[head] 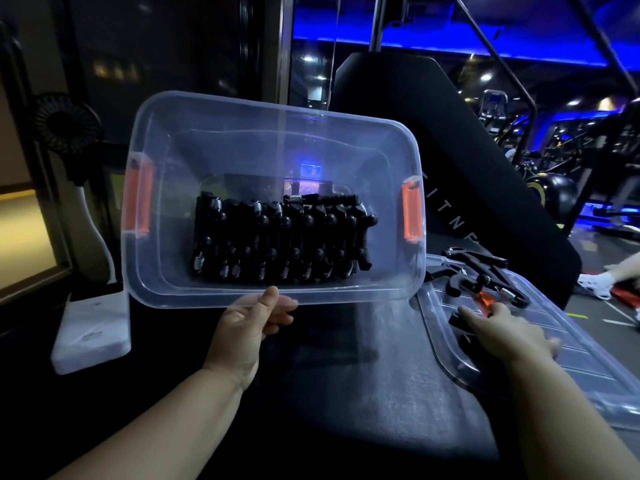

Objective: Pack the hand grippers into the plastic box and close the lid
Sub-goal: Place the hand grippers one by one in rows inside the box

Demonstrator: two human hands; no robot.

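A clear plastic box (166,278) with orange latches is tilted up toward me, and my left hand (249,323) grips its near rim, thumb on top. Several black hand grippers (282,237) with metal springs lie packed in a row inside it. To the right, the clear lid (561,355) lies flat on the bench. Loose black hand grippers (485,275) rest on the lid. My right hand (502,330) reaches onto the lid, fingers on a black gripper handle beside an orange piece; the grip itself is hidden.
A white power bank or box (91,330) lies at the left on the dark surface, with a small black fan (65,123) behind it. A black padded gym seat back (433,150) rises behind the box. Another person's white shoe (595,282) shows at far right.
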